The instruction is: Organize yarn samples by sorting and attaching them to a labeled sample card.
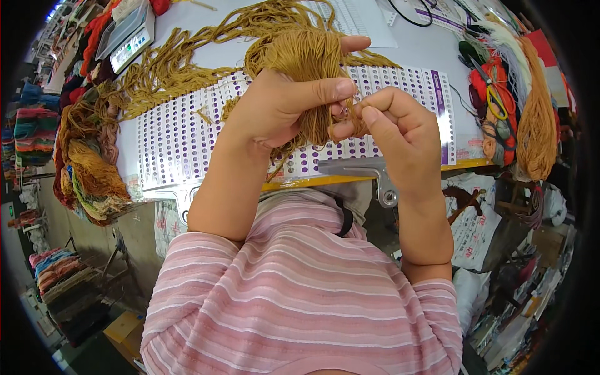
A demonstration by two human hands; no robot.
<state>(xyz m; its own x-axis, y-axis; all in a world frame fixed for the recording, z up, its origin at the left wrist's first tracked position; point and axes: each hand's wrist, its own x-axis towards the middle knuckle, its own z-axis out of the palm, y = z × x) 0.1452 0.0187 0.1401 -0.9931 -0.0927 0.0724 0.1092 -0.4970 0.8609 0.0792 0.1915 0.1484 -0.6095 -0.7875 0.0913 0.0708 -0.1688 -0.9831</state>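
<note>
A thick bundle of golden-brown yarn (pixel 304 55) hangs over my left hand (pixel 284 103), whose thumb presses on its front while the fingers pass behind it. Close on its right side, my right hand (pixel 403 128) pinches some strands of the same yarn between thumb and bent index finger. Both hands are raised over a white card with rows of punched holes (pixel 181 147), which lies along the table's front edge. More golden yarn (pixel 162 75) spreads in loose lengths across the card's far edge and the table behind it.
Metal clamps (pixel 359 167) grip the front edge. A digital scale (pixel 130 47) stands at the far left beside skeins of coloured yarn (pixel 87 156). On the right lie yellow-handled scissors (pixel 495 103) among red yarn, next to an orange-tan hank (pixel 539 112). White sacks (pixel 478 237) are below the table.
</note>
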